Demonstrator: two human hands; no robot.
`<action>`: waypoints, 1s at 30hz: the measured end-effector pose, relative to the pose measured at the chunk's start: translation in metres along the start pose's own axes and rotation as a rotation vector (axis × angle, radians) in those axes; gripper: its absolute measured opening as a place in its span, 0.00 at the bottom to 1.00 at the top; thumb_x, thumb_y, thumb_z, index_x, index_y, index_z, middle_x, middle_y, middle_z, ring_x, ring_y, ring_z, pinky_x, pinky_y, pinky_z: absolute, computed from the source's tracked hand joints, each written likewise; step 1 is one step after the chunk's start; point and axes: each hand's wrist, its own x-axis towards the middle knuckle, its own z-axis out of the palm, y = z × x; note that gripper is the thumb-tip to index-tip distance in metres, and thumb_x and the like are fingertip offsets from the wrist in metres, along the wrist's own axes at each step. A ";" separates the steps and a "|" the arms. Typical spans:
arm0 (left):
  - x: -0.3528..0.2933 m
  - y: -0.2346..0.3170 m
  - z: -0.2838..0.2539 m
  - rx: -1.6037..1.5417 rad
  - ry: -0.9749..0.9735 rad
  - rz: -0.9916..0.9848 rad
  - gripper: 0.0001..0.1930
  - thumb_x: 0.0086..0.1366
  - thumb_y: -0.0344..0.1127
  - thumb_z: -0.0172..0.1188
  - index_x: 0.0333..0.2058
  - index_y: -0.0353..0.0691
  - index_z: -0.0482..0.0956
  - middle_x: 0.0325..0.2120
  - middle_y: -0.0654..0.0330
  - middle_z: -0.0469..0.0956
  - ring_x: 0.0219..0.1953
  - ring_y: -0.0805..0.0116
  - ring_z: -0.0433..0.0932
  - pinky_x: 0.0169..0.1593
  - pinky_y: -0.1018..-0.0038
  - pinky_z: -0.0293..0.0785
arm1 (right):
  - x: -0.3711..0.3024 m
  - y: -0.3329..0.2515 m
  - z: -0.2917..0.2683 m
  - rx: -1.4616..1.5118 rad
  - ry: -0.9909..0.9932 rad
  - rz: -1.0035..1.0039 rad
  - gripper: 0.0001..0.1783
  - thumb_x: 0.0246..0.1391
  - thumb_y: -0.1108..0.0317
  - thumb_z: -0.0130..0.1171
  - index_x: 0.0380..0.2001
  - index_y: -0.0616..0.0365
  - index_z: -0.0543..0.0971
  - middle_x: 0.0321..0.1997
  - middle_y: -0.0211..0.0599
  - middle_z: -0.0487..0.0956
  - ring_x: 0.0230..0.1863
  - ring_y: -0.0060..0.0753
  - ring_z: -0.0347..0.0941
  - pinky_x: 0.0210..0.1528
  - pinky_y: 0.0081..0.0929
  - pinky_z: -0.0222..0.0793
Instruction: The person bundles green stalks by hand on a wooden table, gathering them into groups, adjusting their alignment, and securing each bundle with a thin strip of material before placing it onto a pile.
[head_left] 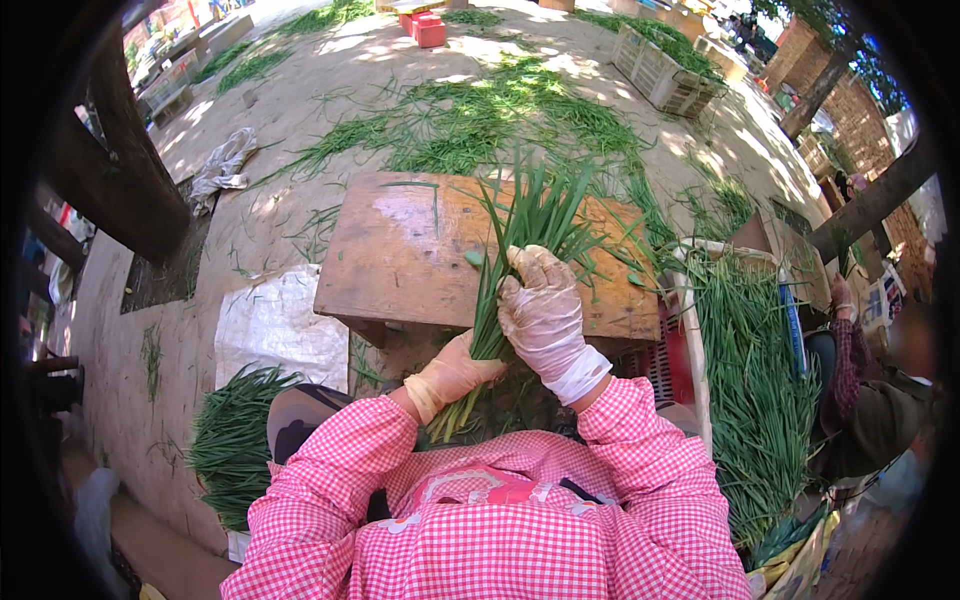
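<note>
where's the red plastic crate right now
In the head view the red plastic crate sits far off at the top centre, on the ground beyond the wooden table and the scattered chives.

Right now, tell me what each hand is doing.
Left hand: closed on the lower stems of the bunch of chives.
Right hand: closed around the same bunch, higher up.

Outdoor farm yard, scattered greens, crates
</note>
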 end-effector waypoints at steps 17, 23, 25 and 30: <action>-0.003 -0.003 -0.001 -0.096 -0.040 0.017 0.19 0.50 0.25 0.60 0.43 0.37 0.71 0.27 0.68 0.71 0.26 0.77 0.70 0.30 0.79 0.69 | 0.022 0.053 -0.052 0.173 0.050 0.133 0.12 0.44 0.72 0.57 0.36 0.54 0.74 0.43 0.36 0.72 0.49 0.41 0.67 0.51 0.37 0.60; -0.003 -0.005 0.001 -0.105 -0.051 0.004 0.18 0.50 0.24 0.61 0.42 0.38 0.72 0.29 0.69 0.71 0.27 0.78 0.69 0.31 0.79 0.69 | 0.010 0.050 -0.040 0.002 -0.144 0.141 0.25 0.38 0.48 0.63 0.36 0.53 0.75 0.42 0.37 0.72 0.52 0.42 0.63 0.57 0.45 0.50; -0.005 -0.003 0.001 -0.113 -0.041 -0.002 0.18 0.50 0.24 0.61 0.42 0.38 0.72 0.29 0.69 0.72 0.28 0.78 0.70 0.32 0.79 0.69 | 0.013 0.046 -0.044 0.073 -0.229 0.205 0.25 0.36 0.48 0.65 0.33 0.54 0.75 0.37 0.38 0.73 0.47 0.42 0.66 0.52 0.41 0.54; -0.004 -0.005 -0.001 -0.113 -0.054 -0.023 0.19 0.49 0.24 0.61 0.43 0.38 0.71 0.30 0.69 0.71 0.28 0.78 0.70 0.32 0.79 0.69 | 0.013 0.050 -0.040 0.254 -0.246 0.276 0.19 0.35 0.56 0.68 0.25 0.57 0.74 0.25 0.34 0.72 0.32 0.38 0.69 0.41 0.33 0.60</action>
